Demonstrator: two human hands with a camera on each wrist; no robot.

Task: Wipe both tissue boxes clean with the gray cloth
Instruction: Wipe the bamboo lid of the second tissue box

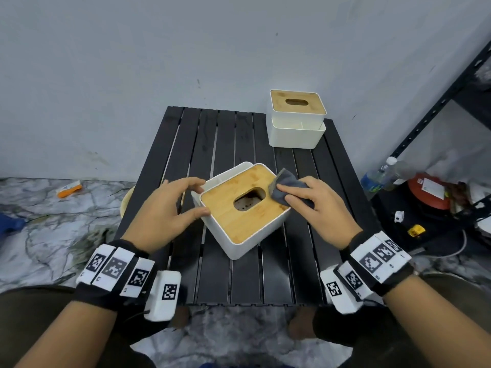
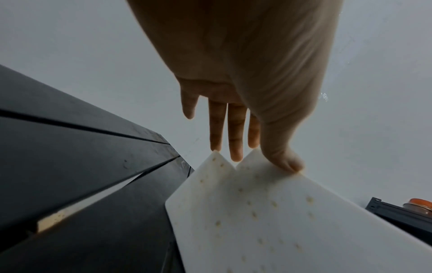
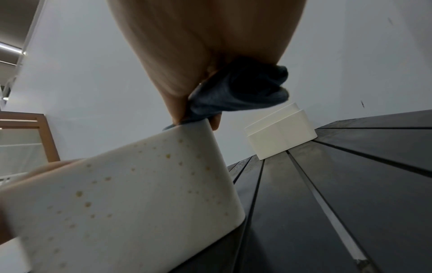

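Tissue box [image 1: 245,211] sits between my hands, turned cornerwise to me; my left hand [image 1: 166,208] braces its left corner, thumb and fingers spread, while my right hand [image 1: 322,205] presses the bunched gray cloth [image 1: 285,185] onto the lid's right edge. Second tissue box [image 1: 296,119] waits well beyond my right hand on the surface [image 1: 239,274].

I find no legible text; the wristbands [image 1: 116,272] on both my wrists carry only black-and-white square code markers, and the bottle label [image 1: 370,181] is too blurred to read.
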